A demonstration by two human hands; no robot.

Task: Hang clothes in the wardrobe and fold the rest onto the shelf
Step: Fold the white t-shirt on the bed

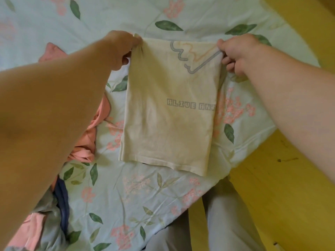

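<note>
- A bed (126, 196) under a pale floral cover fills most of the view, with yellow floor (290, 196) along its right side.
- The folded cream T-shirt (168, 124) is spread over the middle of the bed.
- The left grip (119, 49) pinches its top left corner and the right grip (235, 53) its top right corner.
- A pink garment (87, 138) is heaped just left of it, with a dark blue garment (62, 201) nearer.
- Bare cover lies below the hem, and the bed's edge runs close on the right.

Bed with a flowered cover, clothes on it

The bed (108, 200) has a pale cover with pink flowers and green leaves. Crumpled pink clothes (85, 142) lie below the left hand (119, 49). A cream T-shirt (163, 127) spans from it to the right hand (235, 53).
</note>
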